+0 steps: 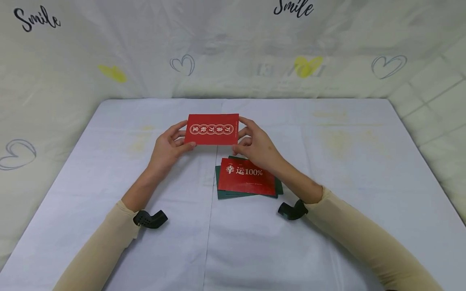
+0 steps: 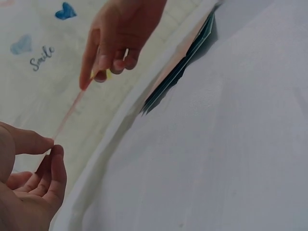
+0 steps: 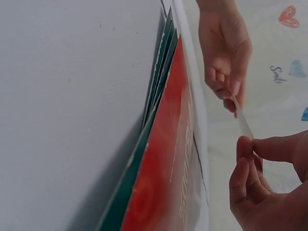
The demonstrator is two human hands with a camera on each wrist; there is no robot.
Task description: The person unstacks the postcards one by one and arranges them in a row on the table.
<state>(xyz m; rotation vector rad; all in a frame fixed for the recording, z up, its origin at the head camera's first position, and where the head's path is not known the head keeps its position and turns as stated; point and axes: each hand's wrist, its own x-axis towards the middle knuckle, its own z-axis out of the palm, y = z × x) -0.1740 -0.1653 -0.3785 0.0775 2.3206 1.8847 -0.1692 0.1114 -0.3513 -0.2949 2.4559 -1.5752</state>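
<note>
Left to right across the surface (image 1: 109, 169), covered by a pale sheet: broad bare stretch from the left edge inward, unbroken up to the far-left corner and down to the near edge. Left hand (image 1: 166, 148) raised above the middle of the surface, a little toward the far edge, grip clamped on the left short edge of a red card (image 1: 212, 129), thumb on the near face, fingers curled behind. In the left wrist view, card seen edge-on as a thin line running between thumb and fingertips (image 2: 54, 153) and across to the other hand. Card held flat toward the head camera, long edges level, white characters in a row of circles across its face, clear of the surface.

Just nearer than the card, and slightly right of centre: stack of cards (image 1: 247, 180) lying flat, red one on top printed "100%", dark green edges fanned out beneath on the left, near and right sides. Stack well apart from every edge of the surface.

Right hand (image 1: 256, 145) over the stack's far edge, grip pinched on the card's right short edge, thumb and fingers closed on it; wrist crossing above the stack's right corner.

Further right: open sheet out to the right edge and both right corners. Near edge wide open between the two forearms.
</note>
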